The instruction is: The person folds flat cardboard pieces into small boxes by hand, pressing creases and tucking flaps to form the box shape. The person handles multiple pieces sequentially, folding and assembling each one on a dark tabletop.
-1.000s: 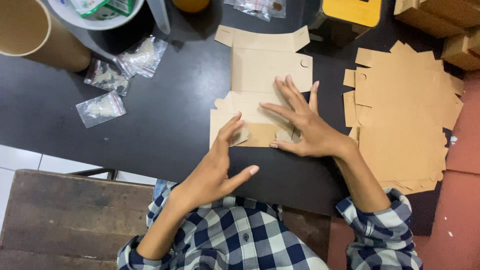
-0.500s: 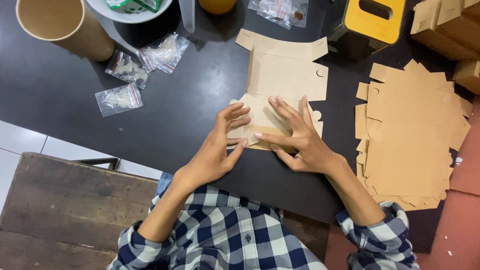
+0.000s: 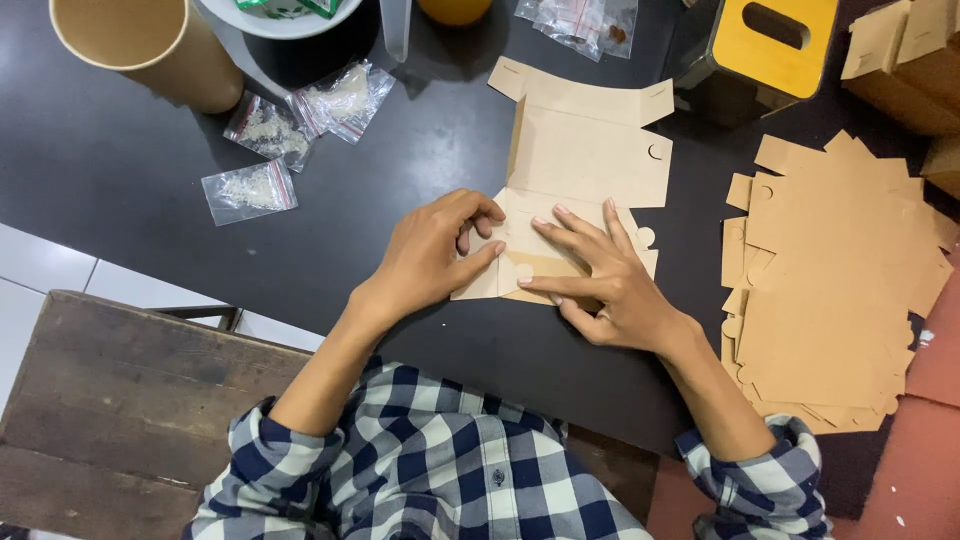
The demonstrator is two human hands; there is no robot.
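A flat brown cardboard box blank (image 3: 585, 150) lies on the black table (image 3: 130, 170), its near part folded over. My left hand (image 3: 430, 255) has its fingers curled on the near left edge of the blank, the thumb lying across the card. My right hand (image 3: 605, 280) rests palm down with fingers spread flat on the folded near part, pressing it to the table. Both forearms come out of checked blue and white sleeves.
A stack of the same cardboard blanks (image 3: 835, 290) lies at the right. Several small clear bags (image 3: 250, 190) sit at the left, near a tall cardboard tube (image 3: 150, 45). A yellow stool (image 3: 775, 40) and a white bowl (image 3: 275, 15) stand at the far edge. A wooden bench (image 3: 110, 400) is below.
My left hand has slid further onto the near left edge of the blank and curled its fingers. My right hand stays flat on the fold. The camera view has shifted slightly.
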